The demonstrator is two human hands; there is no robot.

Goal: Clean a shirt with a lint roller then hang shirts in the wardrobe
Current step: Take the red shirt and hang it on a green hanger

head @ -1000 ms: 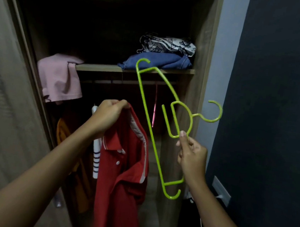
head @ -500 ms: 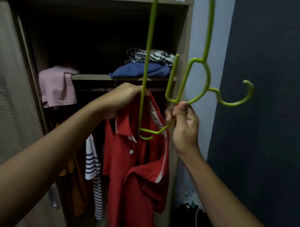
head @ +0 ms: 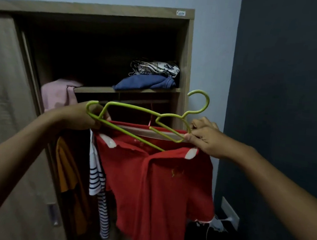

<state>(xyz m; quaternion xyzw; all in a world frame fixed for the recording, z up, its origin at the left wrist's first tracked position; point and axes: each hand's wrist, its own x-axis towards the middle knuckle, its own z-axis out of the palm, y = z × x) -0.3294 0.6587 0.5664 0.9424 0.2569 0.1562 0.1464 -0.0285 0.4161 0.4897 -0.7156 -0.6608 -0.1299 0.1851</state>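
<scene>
since half a second ago the green hanger (head: 134,121) has swung from standing upright to lying nearly level across the top of the red polo shirt (head: 159,178), and the shirt, which hung bunched from one fist, is now spread wide between both hands. the view has also tipped upward, so the wardrobe's top board shows.

the shirt hangs in front of the open wardrobe (head: 186,50), its collar pulled taut, white collar tips at either end, front facing the camera and hem dropping out of the bottom of the view. the hanger lies over the collar; its hook (head: 200,102) curls up to the right, and one lower end of the wire dips into the neck opening.

the left hand (head: 81,117) is closed around the left end of the collar together with the looped left end of the hanger. the right hand (head: 204,138) is closed too, thumb and fingers pinching the right end of the collar and the hanger's wire just beside its neck.

behind the shirt, to its left, a striped garment (head: 96,179) and an orange garment (head: 67,163) hang inside. on the shelf (head: 98,89) above lie a folded blue garment (head: 148,82) with a patterned cloth (head: 155,67) on top, and a pink cloth (head: 56,93) drapes over the shelf's left end. a dark wall (head: 285,94) stands to the right.
</scene>
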